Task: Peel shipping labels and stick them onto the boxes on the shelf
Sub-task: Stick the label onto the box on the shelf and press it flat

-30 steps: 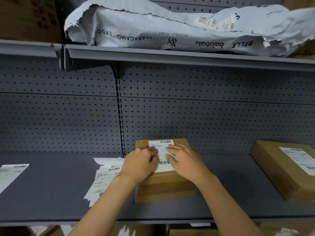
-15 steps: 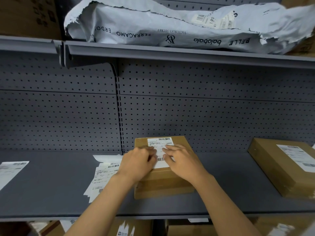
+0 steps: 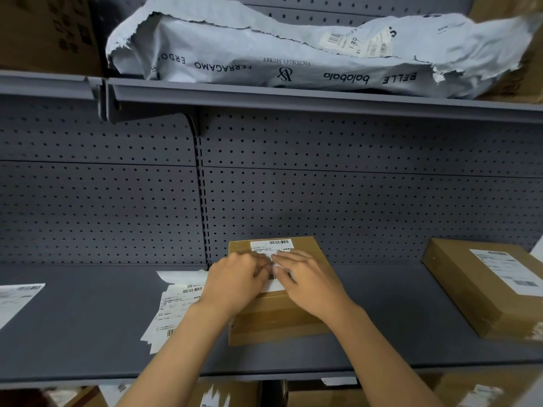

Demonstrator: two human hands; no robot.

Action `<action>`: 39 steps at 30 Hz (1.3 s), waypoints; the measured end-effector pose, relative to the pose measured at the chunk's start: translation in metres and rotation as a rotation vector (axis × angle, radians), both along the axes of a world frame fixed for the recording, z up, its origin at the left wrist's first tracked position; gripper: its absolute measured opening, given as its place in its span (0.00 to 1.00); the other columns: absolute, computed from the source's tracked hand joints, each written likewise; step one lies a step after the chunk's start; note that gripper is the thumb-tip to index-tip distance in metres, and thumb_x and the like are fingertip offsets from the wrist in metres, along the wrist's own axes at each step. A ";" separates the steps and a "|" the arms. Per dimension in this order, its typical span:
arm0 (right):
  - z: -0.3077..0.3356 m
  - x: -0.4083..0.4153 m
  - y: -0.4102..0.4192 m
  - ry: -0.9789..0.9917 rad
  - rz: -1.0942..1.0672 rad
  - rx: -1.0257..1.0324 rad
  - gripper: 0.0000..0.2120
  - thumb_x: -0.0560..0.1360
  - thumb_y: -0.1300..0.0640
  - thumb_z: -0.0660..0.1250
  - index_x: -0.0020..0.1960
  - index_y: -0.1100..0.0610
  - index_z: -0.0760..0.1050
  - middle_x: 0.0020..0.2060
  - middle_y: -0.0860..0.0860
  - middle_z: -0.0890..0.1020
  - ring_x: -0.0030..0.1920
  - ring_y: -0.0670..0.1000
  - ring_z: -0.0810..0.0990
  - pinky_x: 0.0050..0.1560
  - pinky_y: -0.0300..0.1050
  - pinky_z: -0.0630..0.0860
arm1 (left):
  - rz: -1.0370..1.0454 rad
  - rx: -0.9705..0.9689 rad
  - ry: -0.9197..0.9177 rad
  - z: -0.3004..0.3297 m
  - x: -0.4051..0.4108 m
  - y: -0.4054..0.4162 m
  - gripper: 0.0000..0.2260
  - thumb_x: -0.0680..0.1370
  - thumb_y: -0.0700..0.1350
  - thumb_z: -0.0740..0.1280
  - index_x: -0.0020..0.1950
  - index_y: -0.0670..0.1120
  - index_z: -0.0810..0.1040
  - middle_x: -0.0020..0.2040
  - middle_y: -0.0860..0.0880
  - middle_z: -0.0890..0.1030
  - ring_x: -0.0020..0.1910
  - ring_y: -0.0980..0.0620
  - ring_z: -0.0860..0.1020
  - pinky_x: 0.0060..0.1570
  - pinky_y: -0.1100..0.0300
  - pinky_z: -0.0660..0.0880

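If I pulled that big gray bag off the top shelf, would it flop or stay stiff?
Probably flop: the bag looks like thin, crinkled plastic with torn edges, sagging along the top shelf. It likely weighs little for its size, since it lies fairly flat. What is inside cannot be seen.

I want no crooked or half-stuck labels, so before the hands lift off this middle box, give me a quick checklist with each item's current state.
1. Label lies on top of the middle box: ok.
2. Left hand and right hand both flat on it: ok.
3. Far edge looks flat, barcode visible: ok.
4. Near edge and corners stuck down: cannot tell, hidden under the hands.
5. Label square to the box: ok, as far as it shows.
6. More labels ready in the stack on the shelf: ok.
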State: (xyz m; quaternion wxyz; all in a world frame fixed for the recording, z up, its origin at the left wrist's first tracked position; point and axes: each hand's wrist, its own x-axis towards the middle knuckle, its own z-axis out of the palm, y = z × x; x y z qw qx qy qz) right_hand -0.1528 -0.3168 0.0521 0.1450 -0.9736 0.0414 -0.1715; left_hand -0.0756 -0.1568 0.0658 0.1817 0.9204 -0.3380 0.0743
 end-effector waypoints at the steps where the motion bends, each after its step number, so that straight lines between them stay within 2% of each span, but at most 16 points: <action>1: 0.000 0.001 0.003 -0.001 0.003 -0.006 0.20 0.83 0.49 0.57 0.73 0.51 0.73 0.71 0.44 0.76 0.74 0.45 0.67 0.72 0.43 0.67 | -0.001 0.009 -0.005 -0.001 -0.001 -0.002 0.14 0.80 0.56 0.58 0.56 0.59 0.82 0.54 0.56 0.85 0.51 0.48 0.82 0.48 0.52 0.80; 5: -0.006 0.004 0.008 0.029 0.002 -0.020 0.20 0.83 0.51 0.56 0.73 0.52 0.72 0.72 0.46 0.75 0.75 0.48 0.66 0.72 0.47 0.69 | 0.023 0.012 0.015 -0.007 -0.005 -0.007 0.13 0.79 0.51 0.58 0.51 0.53 0.83 0.46 0.50 0.83 0.47 0.44 0.82 0.44 0.52 0.79; 8: -0.012 0.003 0.008 0.053 -0.029 0.000 0.20 0.83 0.49 0.56 0.71 0.50 0.75 0.72 0.44 0.74 0.76 0.48 0.64 0.72 0.49 0.68 | 0.027 0.016 0.003 -0.011 -0.008 -0.006 0.14 0.80 0.53 0.59 0.55 0.55 0.83 0.51 0.50 0.84 0.51 0.43 0.82 0.46 0.53 0.79; 12: -0.012 -0.003 0.004 0.036 -0.091 0.012 0.19 0.82 0.46 0.56 0.70 0.46 0.76 0.72 0.40 0.73 0.77 0.45 0.62 0.72 0.45 0.65 | 0.044 -0.035 0.060 -0.011 -0.006 0.003 0.15 0.80 0.56 0.61 0.63 0.60 0.83 0.67 0.61 0.80 0.62 0.48 0.81 0.56 0.54 0.78; 16: -0.010 -0.012 -0.007 0.027 -0.137 0.025 0.18 0.82 0.46 0.58 0.69 0.46 0.77 0.71 0.40 0.75 0.76 0.44 0.63 0.69 0.46 0.68 | 0.074 -0.051 0.088 -0.010 -0.001 0.014 0.15 0.80 0.60 0.62 0.63 0.63 0.82 0.68 0.64 0.78 0.65 0.52 0.79 0.58 0.56 0.76; 21: -0.004 -0.023 -0.024 0.040 -0.200 -0.002 0.18 0.82 0.47 0.58 0.68 0.46 0.78 0.70 0.40 0.76 0.76 0.47 0.65 0.68 0.49 0.71 | 0.091 -0.045 0.096 -0.009 0.002 0.024 0.14 0.80 0.60 0.63 0.63 0.64 0.82 0.69 0.64 0.77 0.65 0.50 0.79 0.59 0.54 0.77; 28: -0.002 -0.013 -0.004 -0.040 -0.188 0.014 0.17 0.82 0.50 0.58 0.66 0.49 0.79 0.65 0.44 0.81 0.71 0.47 0.70 0.65 0.48 0.73 | 0.105 -0.139 0.084 -0.008 -0.002 0.008 0.13 0.80 0.53 0.64 0.61 0.59 0.84 0.65 0.59 0.82 0.61 0.49 0.81 0.57 0.55 0.78; 33: -0.003 -0.002 0.016 -0.030 -0.163 0.013 0.17 0.81 0.49 0.59 0.65 0.49 0.78 0.62 0.46 0.81 0.68 0.49 0.73 0.59 0.48 0.74 | 0.071 -0.208 0.108 -0.015 -0.012 -0.009 0.20 0.79 0.51 0.63 0.71 0.55 0.76 0.66 0.49 0.81 0.60 0.42 0.80 0.54 0.52 0.78; 35: -0.006 0.001 0.019 -0.021 -0.174 0.007 0.18 0.80 0.49 0.59 0.67 0.49 0.76 0.63 0.46 0.80 0.68 0.50 0.72 0.60 0.49 0.74 | 0.059 -0.229 0.101 -0.019 -0.014 -0.013 0.22 0.79 0.49 0.65 0.74 0.52 0.72 0.71 0.48 0.75 0.67 0.42 0.77 0.57 0.51 0.76; 37: -0.008 0.002 0.019 -0.007 -0.187 0.007 0.20 0.80 0.48 0.60 0.70 0.48 0.73 0.66 0.46 0.77 0.71 0.50 0.69 0.64 0.51 0.73 | 0.062 -0.237 0.076 -0.024 -0.013 -0.012 0.24 0.79 0.49 0.66 0.76 0.49 0.70 0.73 0.47 0.71 0.77 0.43 0.66 0.66 0.51 0.71; 39: -0.010 0.000 0.015 0.001 -0.207 0.021 0.22 0.80 0.45 0.60 0.72 0.49 0.71 0.70 0.47 0.75 0.74 0.51 0.65 0.69 0.51 0.69 | 0.080 -0.253 0.077 -0.030 -0.010 -0.010 0.26 0.79 0.51 0.66 0.76 0.47 0.69 0.74 0.46 0.71 0.81 0.44 0.56 0.72 0.49 0.67</action>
